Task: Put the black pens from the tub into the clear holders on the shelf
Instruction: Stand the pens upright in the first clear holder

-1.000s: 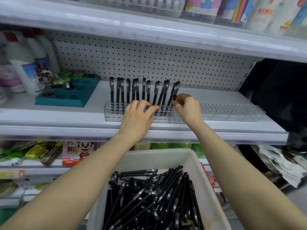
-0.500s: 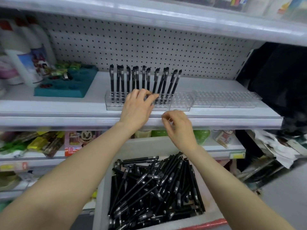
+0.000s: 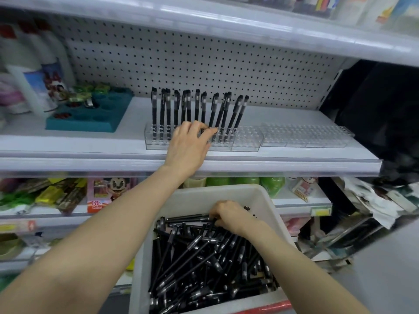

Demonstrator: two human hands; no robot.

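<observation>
Change since a second ago: right hand [image 3: 231, 217] has left the row at the centre of the frame, where it was seating a pen, and dropped into the white rectangular plastic tub [image 3: 197, 198] at lower centre. One more pen stands in the row, and a fresh pick is starting.

Right grip: fingers curled down into the far end of the heap, apparently pinching the end of one of the loose black plastic pens [image 3: 204, 264]. The catch is mostly hidden under the knuckles.

Left hand [image 3: 189, 147] stays at the shelf. Its grip is relaxed and spread, with fingertips laid on top of the near clear plastic pen holder [image 3: 246, 139], likely steadying it.

Standing pens [image 3: 197, 107]: caps up, the left ones upright, the right ones leaning right. They fill the left and middle of the near holder; its right end is bare. Second clear plastic holder [image 3: 306, 138], just to the right, holds nothing.

Tub pens lie crossed in a deep heap with silver bands showing. Judgement: task is early, with many pens left.

Teal moulded tray [image 3: 90, 118] sits at left on the white metal shelf [image 3: 90, 143].
</observation>
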